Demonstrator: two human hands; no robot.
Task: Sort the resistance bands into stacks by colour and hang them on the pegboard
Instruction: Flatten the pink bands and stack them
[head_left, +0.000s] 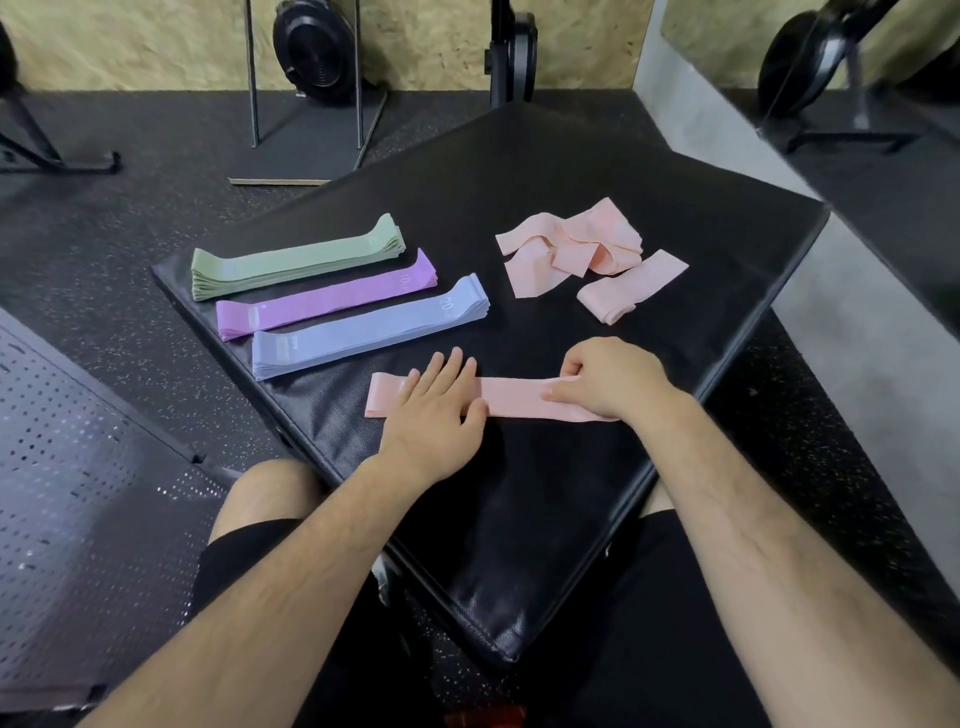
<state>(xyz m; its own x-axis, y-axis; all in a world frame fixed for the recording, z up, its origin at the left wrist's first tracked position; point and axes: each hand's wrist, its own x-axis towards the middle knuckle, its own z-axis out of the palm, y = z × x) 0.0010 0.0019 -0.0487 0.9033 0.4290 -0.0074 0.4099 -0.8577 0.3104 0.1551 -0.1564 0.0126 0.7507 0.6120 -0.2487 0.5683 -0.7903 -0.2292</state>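
Both forearms are reaching out over the pad (545, 519), and the pegboard (78, 493) is lying well off to the left of the left hand (434, 410), down on the floor. That hand is lying flat, fingers straight, pressing the pink band (511, 397) down a bit left of its middle. The right hand (610, 379) is pinching the band's other end, fingers curled over it. So the band is running hand to hand, long axis left-right across the pad, looking flat and smooth.

Just past the left fingertips the blue stack (363, 327) is sitting, then the purple stack (322, 301), then the green stack (291, 260), all neat and angled alike.

The bit that matters next, I reckon: the pink pile (571, 249) is lying beyond the right hand, crumpled and overlapping, so that hand is looking nearer for grabbing the next one.
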